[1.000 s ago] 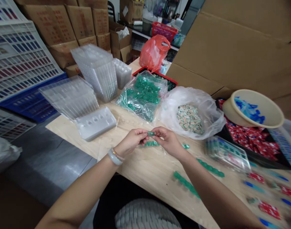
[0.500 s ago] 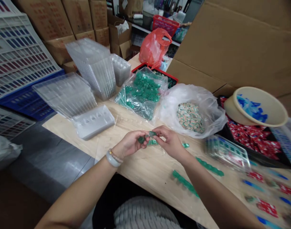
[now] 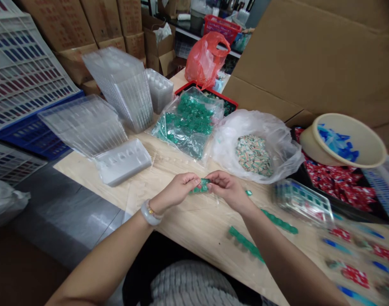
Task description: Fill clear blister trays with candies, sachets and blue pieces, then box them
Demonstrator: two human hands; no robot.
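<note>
My left hand (image 3: 181,188) and my right hand (image 3: 225,188) meet above the wooden table, fingertips pinched. Between them is a small translucent green plastic piece (image 3: 203,184), gripped from both sides. Fingers cover part of it, so its full shape is hidden. Near my right wrist lies a loose green piece (image 3: 248,193). Two scalloped green strips, one nearer (image 3: 245,243) and one farther (image 3: 280,222), rest beside and partly behind my right forearm. Beyond my hands lies a clear bag (image 3: 194,123) of similar green pieces.
A white plastic bag (image 3: 221,140) of small striped pieces sits behind my right hand. Clear plastic trays (image 3: 124,163) stand stacked at left. At right are a cream basin (image 3: 347,123) of blue pieces, red packets (image 3: 341,182) and a clear container (image 3: 304,204).
My left fingers have closed in from a looser, upturned hold, and both hands now pinch the green piece together. The view has shifted slightly.
</note>
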